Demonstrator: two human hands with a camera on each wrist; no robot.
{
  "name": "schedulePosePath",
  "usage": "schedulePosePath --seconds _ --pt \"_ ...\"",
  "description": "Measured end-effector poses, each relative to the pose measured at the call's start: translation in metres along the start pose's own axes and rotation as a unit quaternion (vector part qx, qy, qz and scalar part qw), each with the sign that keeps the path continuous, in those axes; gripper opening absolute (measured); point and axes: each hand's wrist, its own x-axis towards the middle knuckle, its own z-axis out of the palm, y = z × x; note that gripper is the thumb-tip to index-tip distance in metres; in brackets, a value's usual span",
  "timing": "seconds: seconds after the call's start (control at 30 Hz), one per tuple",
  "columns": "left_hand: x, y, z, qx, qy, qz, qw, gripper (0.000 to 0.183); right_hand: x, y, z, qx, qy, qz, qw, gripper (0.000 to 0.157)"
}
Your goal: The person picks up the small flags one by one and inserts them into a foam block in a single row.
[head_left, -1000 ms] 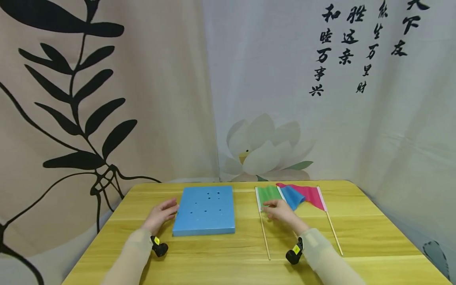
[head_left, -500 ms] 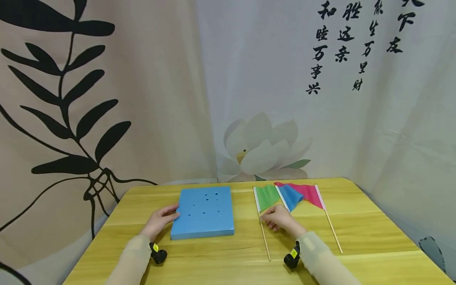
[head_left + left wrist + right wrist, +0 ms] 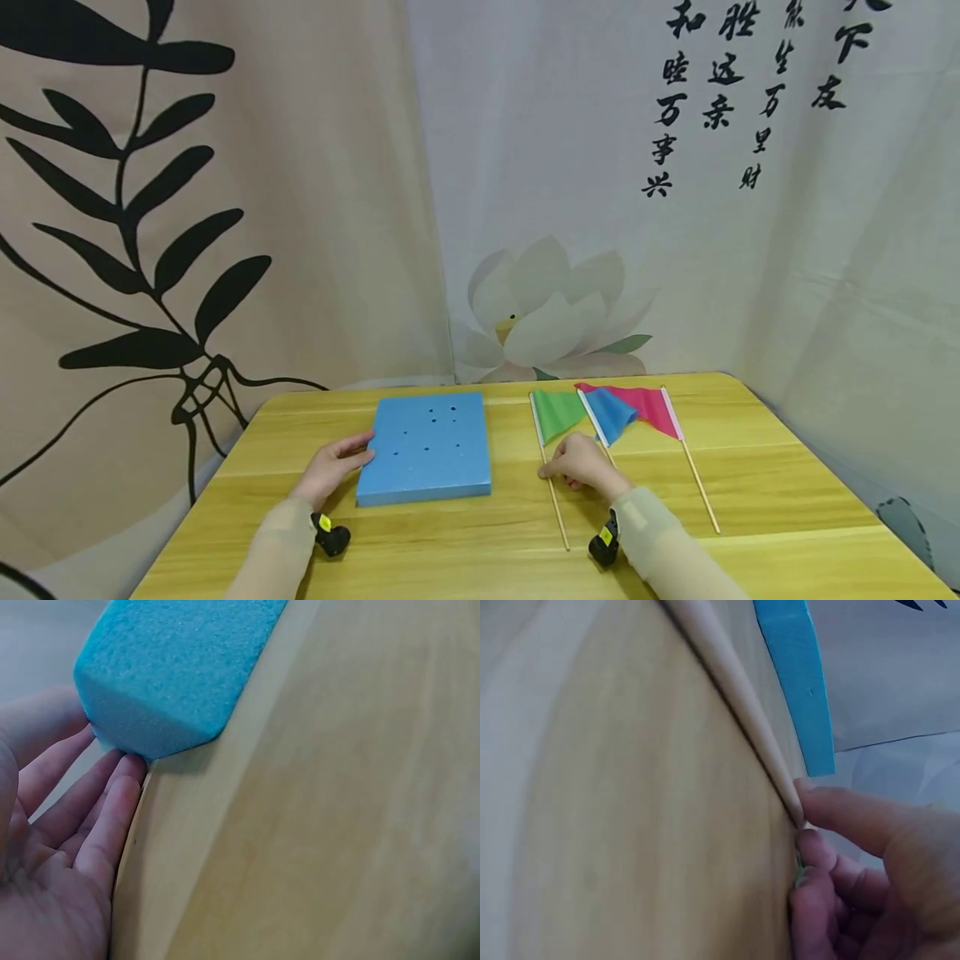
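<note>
With fingers of the right hand curled, pinches the stick of the green flag, on the worktop right of the blue board, and touches that board's left edge with the nearly straight fingers of the left hand. Seems early in the work: has one flag gripped, none upright in the holes, the blue flag and pink flag lying ungripped. Looks crowded only by the blue flag's stick, partly hidden behind the right hand.
</note>
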Motion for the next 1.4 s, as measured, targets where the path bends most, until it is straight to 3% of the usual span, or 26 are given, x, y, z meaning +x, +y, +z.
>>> schedulePosePath --seconds 0.4,0.6,0.8,0.97,1.13,1.4 --pt "0.001 -0.005 0.001 -0.002 0.004 0.010 0.9999 0.056 -0.004 -0.002 0.002 -0.022 0.017 -0.026 0.999 0.044" --pt "0.001 -0.006 0.000 0.003 -0.001 0.005 1.0000 0.057 -0.006 0.001 0.002 0.038 0.024 -0.008 0.999 0.034" --pt "0.003 -0.006 0.000 0.007 0.000 0.001 1.0000 0.057 -0.008 0.000 -0.001 0.123 0.044 0.033 0.991 0.021" --pt "0.002 -0.005 0.000 0.008 -0.001 0.007 0.9999 0.057 -0.009 -0.003 -0.003 0.115 0.042 0.047 0.991 0.021" --pt "0.002 -0.006 0.001 0.002 0.002 0.010 0.9999 0.057 -0.009 -0.002 -0.005 0.143 0.016 0.060 0.988 0.020" --pt "0.004 -0.010 -0.001 -0.011 -0.002 0.005 0.9999 0.056 -0.015 0.008 -0.012 0.263 -0.060 0.059 0.961 0.024"
